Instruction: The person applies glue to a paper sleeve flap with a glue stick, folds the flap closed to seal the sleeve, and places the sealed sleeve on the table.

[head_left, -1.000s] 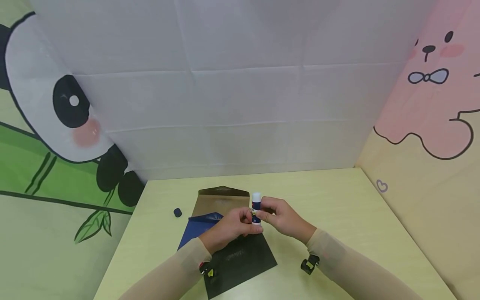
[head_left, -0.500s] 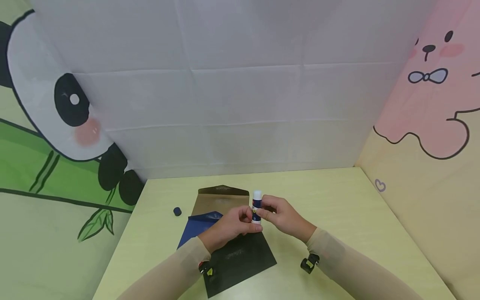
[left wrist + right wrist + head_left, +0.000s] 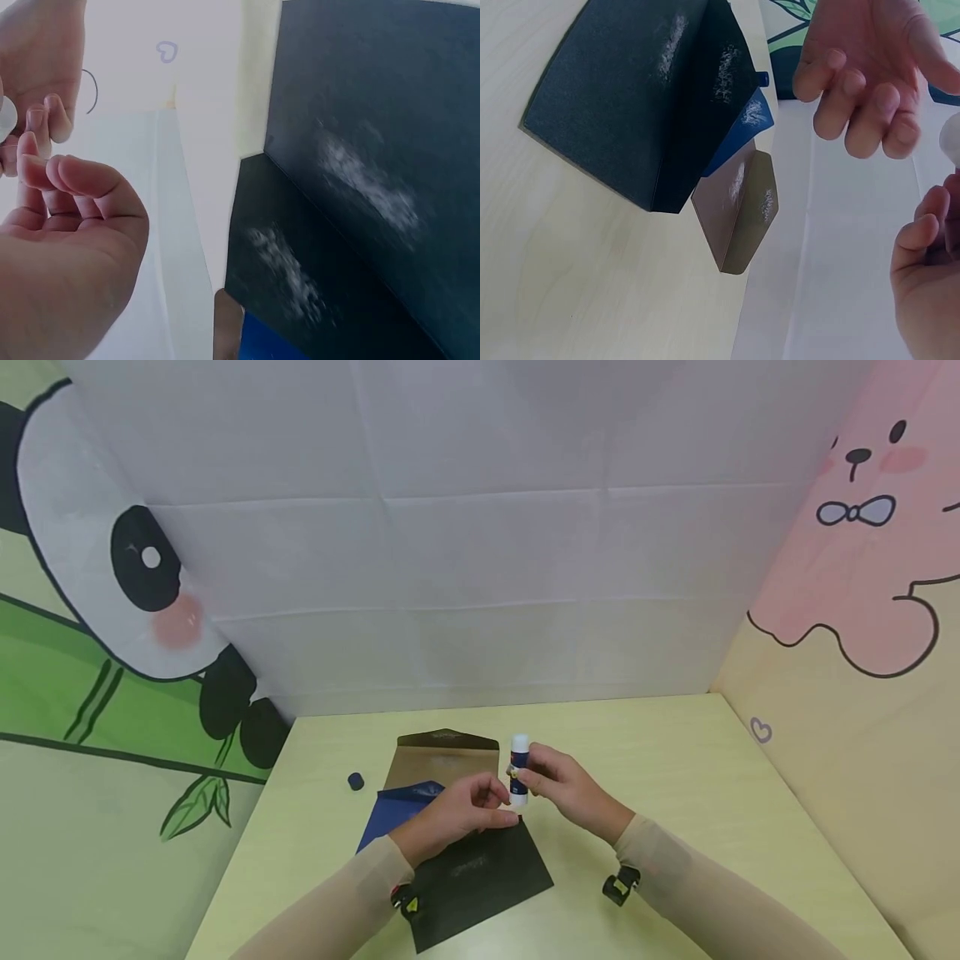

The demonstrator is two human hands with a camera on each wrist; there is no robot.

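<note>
Cannot read label [image 3: 516, 772] on white-and-navy cylindrical glue stick [image 3: 519, 762]; cannot see all of blue paper envelope [image 3: 392, 816] beneath black paper envelope [image 3: 480, 877].

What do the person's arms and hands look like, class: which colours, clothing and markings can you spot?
The left sleeve and right sleeve are long, beige and plain, reaching the wrists. The left wrist camera and right wrist camera are small and black with yellow markings. The left hand and right hand show no gloves.
</note>
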